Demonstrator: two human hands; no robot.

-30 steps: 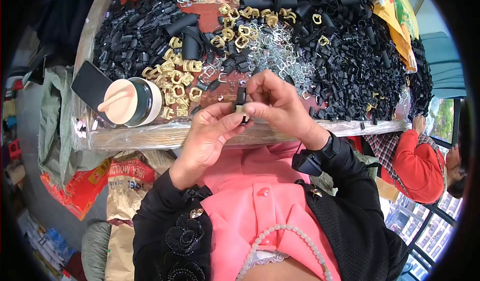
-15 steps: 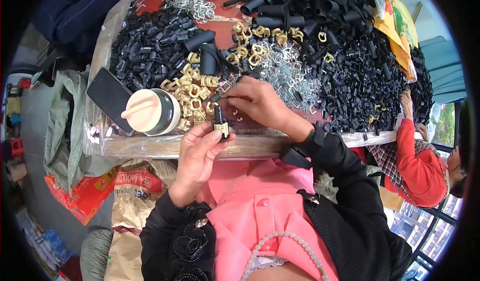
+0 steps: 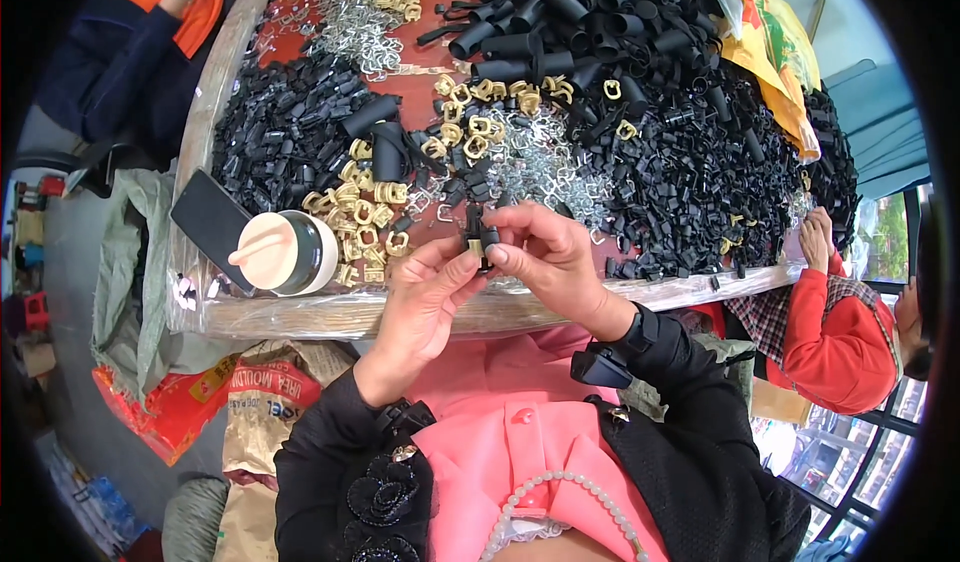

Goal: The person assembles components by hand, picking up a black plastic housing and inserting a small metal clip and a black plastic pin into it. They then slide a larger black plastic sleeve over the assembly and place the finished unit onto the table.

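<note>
- Head view: a small black-and-tan piece (image 3: 476, 250) is held upright between the two hands at the near edge of the red tabletop (image 3: 420, 97).
- Left hand (image 3: 425, 297): thumb and fingertips clamped on the tan portion.
- Right hand (image 3: 548, 262): thumb and forefinger clamped at the piece's black right side; whether they pinch a separate part cannot be told.
- Technique (judgement): the left hand best serves as a steady vice while the right presses squarely; lopsided thumb pressure could tilt the parts or make them slip.
- Materials: tan rings (image 3: 365, 212), squarish and open-centred, apparently moulded plastic; bent silver clips (image 3: 535, 162), thin, shiny and tangled; black tubes (image 3: 520, 47), smooth, matt and hollow; small black parts (image 3: 680, 177), angular and densely heaped.
</note>
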